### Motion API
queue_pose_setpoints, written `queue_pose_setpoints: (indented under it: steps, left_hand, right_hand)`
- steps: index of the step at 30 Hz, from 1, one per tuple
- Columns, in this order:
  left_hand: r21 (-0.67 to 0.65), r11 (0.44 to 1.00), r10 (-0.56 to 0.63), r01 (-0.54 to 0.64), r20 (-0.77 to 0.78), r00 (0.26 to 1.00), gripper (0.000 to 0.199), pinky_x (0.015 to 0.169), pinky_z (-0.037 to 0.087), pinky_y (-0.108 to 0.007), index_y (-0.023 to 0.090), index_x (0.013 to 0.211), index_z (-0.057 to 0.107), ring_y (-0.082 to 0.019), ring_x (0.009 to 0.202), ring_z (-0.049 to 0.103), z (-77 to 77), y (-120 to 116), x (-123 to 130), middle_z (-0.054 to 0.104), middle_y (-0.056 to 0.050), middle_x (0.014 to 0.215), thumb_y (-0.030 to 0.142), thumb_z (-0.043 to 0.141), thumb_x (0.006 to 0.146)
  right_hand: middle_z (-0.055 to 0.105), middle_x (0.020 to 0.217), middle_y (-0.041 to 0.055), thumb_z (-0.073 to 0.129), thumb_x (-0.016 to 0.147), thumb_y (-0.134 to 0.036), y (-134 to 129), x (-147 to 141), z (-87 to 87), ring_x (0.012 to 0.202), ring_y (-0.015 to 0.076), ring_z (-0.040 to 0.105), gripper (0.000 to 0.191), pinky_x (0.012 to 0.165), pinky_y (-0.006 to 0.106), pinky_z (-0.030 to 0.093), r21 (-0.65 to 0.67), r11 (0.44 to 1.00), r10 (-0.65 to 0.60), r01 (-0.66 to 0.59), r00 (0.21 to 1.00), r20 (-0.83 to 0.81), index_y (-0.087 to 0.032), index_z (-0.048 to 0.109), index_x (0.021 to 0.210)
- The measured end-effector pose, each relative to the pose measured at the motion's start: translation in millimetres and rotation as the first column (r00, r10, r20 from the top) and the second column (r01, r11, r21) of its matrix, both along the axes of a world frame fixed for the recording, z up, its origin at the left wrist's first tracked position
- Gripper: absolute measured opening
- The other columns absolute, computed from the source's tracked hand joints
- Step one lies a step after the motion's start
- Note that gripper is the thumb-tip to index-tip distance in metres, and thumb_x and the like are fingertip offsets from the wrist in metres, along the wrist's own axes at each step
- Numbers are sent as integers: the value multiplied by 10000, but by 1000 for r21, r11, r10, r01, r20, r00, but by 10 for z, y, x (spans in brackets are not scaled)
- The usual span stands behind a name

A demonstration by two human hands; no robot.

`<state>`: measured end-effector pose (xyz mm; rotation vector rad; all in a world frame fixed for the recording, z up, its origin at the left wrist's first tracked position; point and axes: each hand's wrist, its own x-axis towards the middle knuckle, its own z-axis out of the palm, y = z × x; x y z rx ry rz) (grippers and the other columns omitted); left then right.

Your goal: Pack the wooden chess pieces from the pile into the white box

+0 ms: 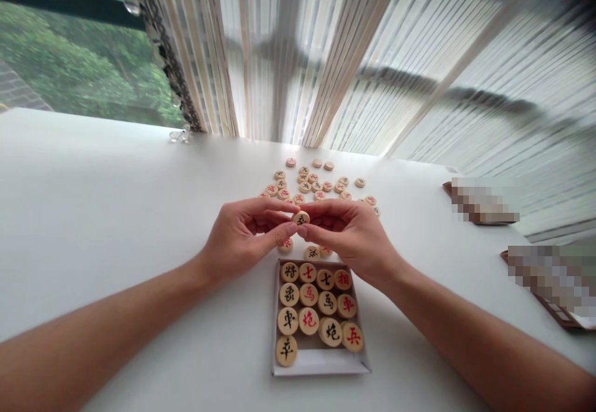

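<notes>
Between the fingertips of my left hand (251, 229) and my right hand (349, 229) is a round wooden Chinese chess piece (302, 218) with a black character on its face. Both hands pinch it, thumbs below and fingers above, over the table. Nearer to me lies a shallow white box (321, 362), holding rows of pieces with red and black characters. At its front left corner sits a black-lettered piece (287, 350); bare box floor shows to the right of it. Three pieces, among them a black-lettered one (312, 252), lie just behind the box, partly covered by my hands.
Many loose chess pieces (327, 186) are scattered on the white table (139, 213) beyond my hands. Two blurred-out framed items (484, 201) stand at the right edge. A string curtain (279, 58) and a window (84, 58) are behind the table.
</notes>
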<state>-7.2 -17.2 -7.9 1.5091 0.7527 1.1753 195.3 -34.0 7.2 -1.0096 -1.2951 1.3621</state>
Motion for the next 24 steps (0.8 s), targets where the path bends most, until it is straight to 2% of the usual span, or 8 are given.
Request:
queue_pose_setpoints:
  steps: [5, 14, 19, 24]
  left_hand:
    - [26, 998, 52, -52, -2, 999, 215, 643, 678, -226, 137, 1039, 800, -187, 770, 821, 3, 3, 16, 860, -83, 913, 208, 866, 847]
    - [63, 995, 78, -77, -3, 997, 190, 658, 682, -238, 136, 1013, 792, -211, 825, 832, 0, 5, 11, 855, -92, 924, 224, 859, 858]
    - [109, 989, 97, -96, -10, 995, 158, 651, 680, -230, 150, 1001, 788, -207, 830, 832, -10, -1, 19, 852, -80, 928, 215, 846, 869]
    - [207, 974, 108, -92, -67, 992, 120, 660, 670, -219, 170, 1002, 800, -178, 799, 825, -4, -37, 13, 847, -49, 918, 178, 827, 886]
  right_hand:
    - [835, 939, 60, 1028, 655, -295, 13, 7, -23, 859, 207, 789, 437, 846, 380, 688, 128, 992, -22, 21, 1000, 3, -214, 838, 1040]
    - [838, 933, 65, 987, 736, -359, -17, -1, -10, 827, 224, 805, 301, 823, 393, 706, 280, 958, -91, 61, 991, 97, -221, 826, 949]
    - [837, 914, 65, 992, 730, -369, -22, -6, -11, 822, 230, 809, 291, 816, 400, 712, 273, 959, -103, 78, 992, 77, -228, 842, 936]
    - [820, 776, 43, 1016, 685, -352, -10, -29, 10, 702, 195, 783, 274, 697, 345, 698, 141, 987, -79, 79, 997, 1, -216, 852, 858]
